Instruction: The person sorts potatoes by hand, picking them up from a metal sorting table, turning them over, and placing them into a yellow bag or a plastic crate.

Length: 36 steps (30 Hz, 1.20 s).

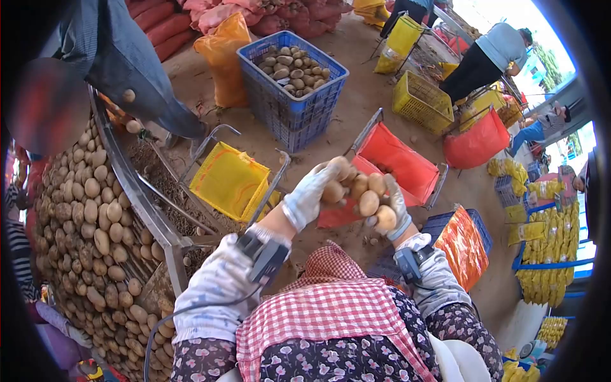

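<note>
Both hands wear pale work gloves and press a cluster of several potatoes (368,203) between them. My left hand (309,195) curls around the cluster's left side. On the other side, my right hand (399,214) has its fingers bent against the potatoes. Just beyond and partly below them, a red bag (398,156) hangs with its mouth held wide by a metal frame (366,132). A yellow mesh bag (219,178) hangs on a similar frame to the left of my left hand. Some fingers are hidden behind the potatoes.
Many potatoes (95,210) lie on a metal-edged sorting table (170,235) at left. A blue crate (293,121) of potatoes stands ahead, beside an orange bag (223,63). A yellow crate (423,102) is farther right. People stand at left and far right.
</note>
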Tool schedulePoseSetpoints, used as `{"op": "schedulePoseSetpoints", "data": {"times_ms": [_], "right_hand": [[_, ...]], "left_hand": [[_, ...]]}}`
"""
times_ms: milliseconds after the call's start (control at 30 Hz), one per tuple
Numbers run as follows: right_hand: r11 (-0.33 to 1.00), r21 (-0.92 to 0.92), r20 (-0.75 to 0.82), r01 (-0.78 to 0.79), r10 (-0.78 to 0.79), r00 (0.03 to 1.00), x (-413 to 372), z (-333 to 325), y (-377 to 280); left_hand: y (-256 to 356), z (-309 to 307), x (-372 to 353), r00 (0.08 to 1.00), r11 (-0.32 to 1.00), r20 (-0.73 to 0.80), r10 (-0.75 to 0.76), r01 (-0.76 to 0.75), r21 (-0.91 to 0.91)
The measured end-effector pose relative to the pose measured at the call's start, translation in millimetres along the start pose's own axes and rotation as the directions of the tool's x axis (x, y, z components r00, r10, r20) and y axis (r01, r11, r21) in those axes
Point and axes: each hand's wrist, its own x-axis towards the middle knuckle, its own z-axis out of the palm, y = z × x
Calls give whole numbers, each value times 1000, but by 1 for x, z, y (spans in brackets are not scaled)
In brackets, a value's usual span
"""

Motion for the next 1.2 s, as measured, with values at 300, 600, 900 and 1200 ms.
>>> {"op": "schedulePoseSetpoints", "data": {"times_ms": [300,600,900,1200], "right_hand": [[837,297,-442,461,-307,843,16,-112,-44],[949,-300,-126,-97,61,990,111,44,40],[521,-853,212,-34,404,890,113,257,262],[78,-962,246,263,667,703,79,306,418]], "left_hand": [[-45,1,42,961,974,-175,-213,223,38],[-29,-43,-233,837,959,-509,200,-275,-75],[-123,-31,-584,-614,602,-208,762,789,-125],[-157,-30,-622,-396,476,-267,879,764,435]]}}
